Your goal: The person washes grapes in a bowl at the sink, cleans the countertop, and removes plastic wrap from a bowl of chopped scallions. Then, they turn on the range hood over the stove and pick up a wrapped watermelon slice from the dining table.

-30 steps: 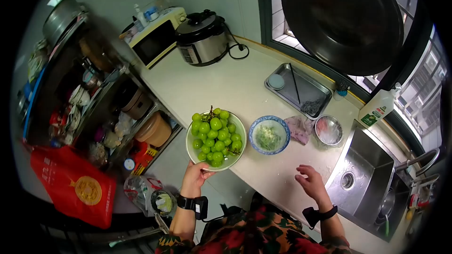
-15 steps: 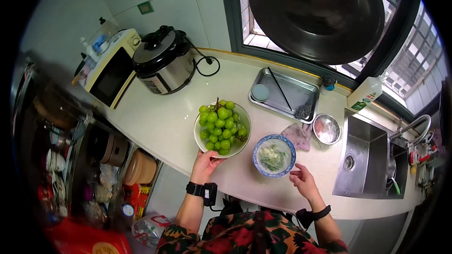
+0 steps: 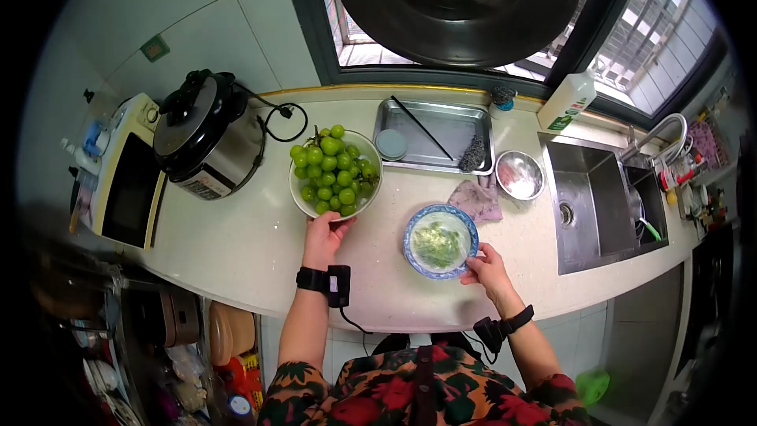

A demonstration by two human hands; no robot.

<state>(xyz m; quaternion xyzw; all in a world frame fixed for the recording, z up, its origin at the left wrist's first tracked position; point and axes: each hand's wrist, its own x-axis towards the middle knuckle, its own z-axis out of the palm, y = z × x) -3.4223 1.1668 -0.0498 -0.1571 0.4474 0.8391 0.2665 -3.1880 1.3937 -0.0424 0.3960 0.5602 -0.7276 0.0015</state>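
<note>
My left hand [image 3: 324, 241] grips the near rim of a white bowl [image 3: 300, 199] piled with green grapes [image 3: 327, 170], on the counter. With thumb and fingers closed at its lower right rim, my right hand [image 3: 487, 268] holds a blue-and-white bowl [image 3: 407, 248]. Inside that bowl lie pale and green food pieces [image 3: 438, 244] that look covered by clear film. A pinkish cloth [image 3: 478, 200] lies just behind the blue-and-white bowl. Beside the cloth stands a small metal bowl [image 3: 520, 176], its contents hard to make out.
A metal tray [image 3: 422, 130] at the back holds a black stick, a round lid and a scouring pad. The sink [image 3: 587, 213] is to the right, near a white bottle [image 3: 568, 101]. A pressure cooker [image 3: 209, 138] and microwave [image 3: 130, 177] stand left. A large wok [image 3: 461, 8] hangs ahead.
My right hand has moved from beside the blue-and-white bowl onto its rim. My left hand stays on the grape bowl. The head view has shifted, so the scene sits further left.
</note>
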